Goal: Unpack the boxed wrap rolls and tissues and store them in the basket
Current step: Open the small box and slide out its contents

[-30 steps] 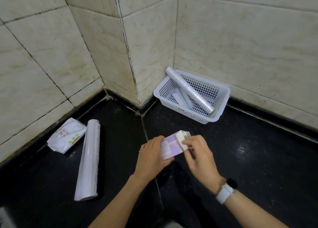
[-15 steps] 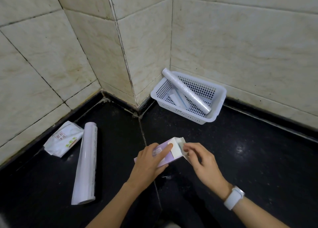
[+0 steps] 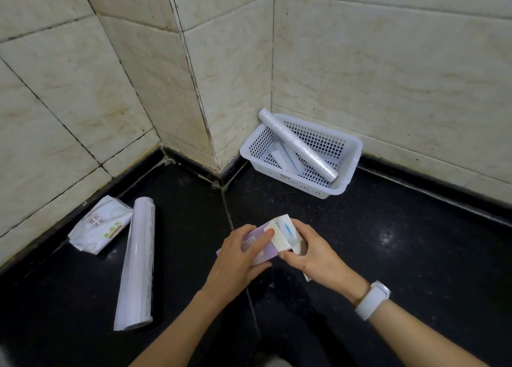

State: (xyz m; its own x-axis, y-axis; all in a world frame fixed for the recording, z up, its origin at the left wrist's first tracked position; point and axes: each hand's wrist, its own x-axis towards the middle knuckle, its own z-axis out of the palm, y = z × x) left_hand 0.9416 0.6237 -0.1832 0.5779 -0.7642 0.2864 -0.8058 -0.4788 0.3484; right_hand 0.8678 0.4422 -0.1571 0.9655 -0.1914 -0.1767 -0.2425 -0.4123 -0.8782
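A small purple-and-white box (image 3: 256, 246) is held low over the black floor, its end flaps open. My left hand (image 3: 239, 261) grips the box body from the left. My right hand (image 3: 310, 251) is at the open end, fingers around a white packet with a blue mark (image 3: 285, 232) that sticks out of the box. The white perforated basket (image 3: 349, 167) stands in the wall corner beyond, holding a clear wrap roll (image 3: 297, 145) laid diagonally and flat white-and-blue packets (image 3: 286, 157).
At the left, a long white roll (image 3: 137, 258) lies on the floor beside a soft white tissue pack (image 3: 101, 224) near the wall base. Tiled walls close the back and left. A white watch is on my right wrist.
The box flaps have been opened wider and a white packet now shows at the open end, with my right hand's fingers around it. My view has shifted slightly.
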